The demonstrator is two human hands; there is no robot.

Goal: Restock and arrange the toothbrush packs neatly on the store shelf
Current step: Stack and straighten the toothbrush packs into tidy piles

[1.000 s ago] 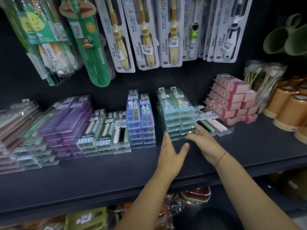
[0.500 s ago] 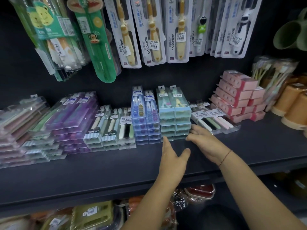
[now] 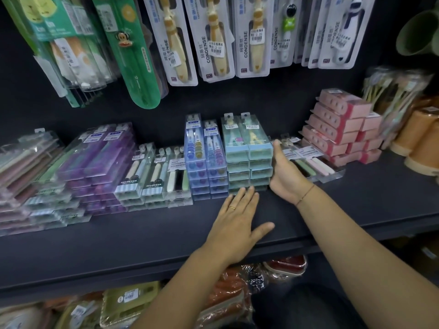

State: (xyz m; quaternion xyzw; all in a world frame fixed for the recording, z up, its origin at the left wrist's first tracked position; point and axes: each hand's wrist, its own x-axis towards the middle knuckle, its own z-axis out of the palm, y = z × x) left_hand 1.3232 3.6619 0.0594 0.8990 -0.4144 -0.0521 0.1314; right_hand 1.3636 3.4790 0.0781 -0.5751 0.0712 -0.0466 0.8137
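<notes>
A stack of teal toothbrush packs (image 3: pixel 248 150) stands in two columns at the middle of the dark shelf (image 3: pixel 142 233). My left hand (image 3: pixel 237 224) lies flat on the shelf, its straight fingertips touching the stack's front bottom edge. My right hand (image 3: pixel 285 174) presses flat against the stack's right side, fingers straight and pointing up. Directly left of the teal stack stands a stack of blue packs (image 3: pixel 205 162), with no gap between them. Clear packs with pastel brushes (image 3: pixel 308 162) lie right behind my right hand.
Purple packs (image 3: pixel 99 160), striped soft-toothbrush packs (image 3: pixel 154 176) and pinkish clear packs (image 3: pixel 26 172) fill the shelf's left. Pink boxes (image 3: pixel 339 129) and orange cups (image 3: pixel 420 143) stand at the right. Carded toothbrushes (image 3: pixel 213 36) hang above. Wrapped goods show on the lower shelf (image 3: pixel 123 302).
The teal stack has slid left until it sits against the blue packs. My right hand has risen along the stack's right side; my left hand stays at its front.
</notes>
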